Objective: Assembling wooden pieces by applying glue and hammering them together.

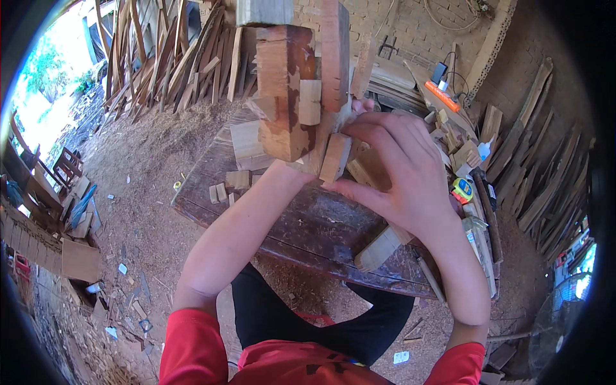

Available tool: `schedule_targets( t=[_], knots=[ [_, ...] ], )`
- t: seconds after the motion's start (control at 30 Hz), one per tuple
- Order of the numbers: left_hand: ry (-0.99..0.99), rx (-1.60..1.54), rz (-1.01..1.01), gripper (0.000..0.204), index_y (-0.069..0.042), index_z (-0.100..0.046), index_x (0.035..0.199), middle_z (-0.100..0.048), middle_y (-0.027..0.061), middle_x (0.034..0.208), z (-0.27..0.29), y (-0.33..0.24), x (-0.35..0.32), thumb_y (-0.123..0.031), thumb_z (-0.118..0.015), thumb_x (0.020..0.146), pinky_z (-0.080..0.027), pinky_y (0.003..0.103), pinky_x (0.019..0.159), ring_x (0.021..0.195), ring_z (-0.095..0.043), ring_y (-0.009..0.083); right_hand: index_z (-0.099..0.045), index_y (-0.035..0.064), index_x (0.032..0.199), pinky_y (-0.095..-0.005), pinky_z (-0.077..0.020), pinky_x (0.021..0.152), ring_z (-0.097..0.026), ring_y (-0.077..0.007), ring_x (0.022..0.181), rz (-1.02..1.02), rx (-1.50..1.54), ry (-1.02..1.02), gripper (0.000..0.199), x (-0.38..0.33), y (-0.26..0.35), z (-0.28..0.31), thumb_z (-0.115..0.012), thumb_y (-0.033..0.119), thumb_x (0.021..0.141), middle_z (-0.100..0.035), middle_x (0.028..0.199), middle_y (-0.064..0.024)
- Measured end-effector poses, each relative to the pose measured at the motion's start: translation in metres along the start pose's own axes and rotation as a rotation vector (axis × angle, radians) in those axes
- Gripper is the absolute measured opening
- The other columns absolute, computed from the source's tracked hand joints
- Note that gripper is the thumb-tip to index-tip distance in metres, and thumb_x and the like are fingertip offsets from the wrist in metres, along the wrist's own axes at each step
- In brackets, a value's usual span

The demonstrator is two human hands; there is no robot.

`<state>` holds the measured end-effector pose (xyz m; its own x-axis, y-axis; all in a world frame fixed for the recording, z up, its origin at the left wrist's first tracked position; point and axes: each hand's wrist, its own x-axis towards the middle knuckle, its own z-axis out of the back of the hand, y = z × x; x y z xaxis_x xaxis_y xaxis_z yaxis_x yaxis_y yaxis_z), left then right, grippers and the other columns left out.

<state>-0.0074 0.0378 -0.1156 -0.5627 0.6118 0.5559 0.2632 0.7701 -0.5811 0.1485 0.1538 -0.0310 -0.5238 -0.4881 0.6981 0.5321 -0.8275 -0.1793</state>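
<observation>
Notched reddish-brown wooden joint block (285, 96) held up at frame centre-top over dark workbench (301, 224). Right hand (401, 173) closed on small pale wood piece (335, 157); left hand hidden behind block, grip cannot be told. Block judged rigid, heavyish; best gripped on flat faces.

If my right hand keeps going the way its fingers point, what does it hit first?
The right hand points left toward the stack of wood blocks. Its fingertips already seem to touch the small blocks at the stack's base, so those likely come first, though depth is hard to judge.
</observation>
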Motion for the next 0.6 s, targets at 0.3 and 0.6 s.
schedule_targets(
  t=[0.3,0.6],
  knots=[
    [0.128,-0.115,0.048,0.068,-0.006,-0.048,0.145,-0.063,0.0142,0.129,0.022,-0.005,0.002,-0.060,-0.037,0.106,-0.056,0.045,0.101,0.120,-0.064,0.0272,-0.064,0.0046,0.126,-0.0372,-0.0506,0.093,-0.064,-0.0266,0.111,-0.262,0.363,-0.033,0.049,0.003,-0.016,0.023,-0.077,0.031,0.086,-0.067,0.117,-0.0131],
    [-0.318,0.280,0.006,0.068,-0.003,-0.040,0.150,-0.056,0.0124,0.142,-0.052,-0.011,-0.008,-0.055,-0.044,0.106,-0.050,0.039,0.106,0.127,-0.059,0.0231,-0.054,0.0019,0.142,-0.0329,-0.0455,0.107,-0.054,-0.0171,0.129,-0.612,1.182,-0.231,0.043,-0.017,-0.068,0.027,-0.049,0.029,0.109,-0.059,0.139,-0.0058]
  ],
)
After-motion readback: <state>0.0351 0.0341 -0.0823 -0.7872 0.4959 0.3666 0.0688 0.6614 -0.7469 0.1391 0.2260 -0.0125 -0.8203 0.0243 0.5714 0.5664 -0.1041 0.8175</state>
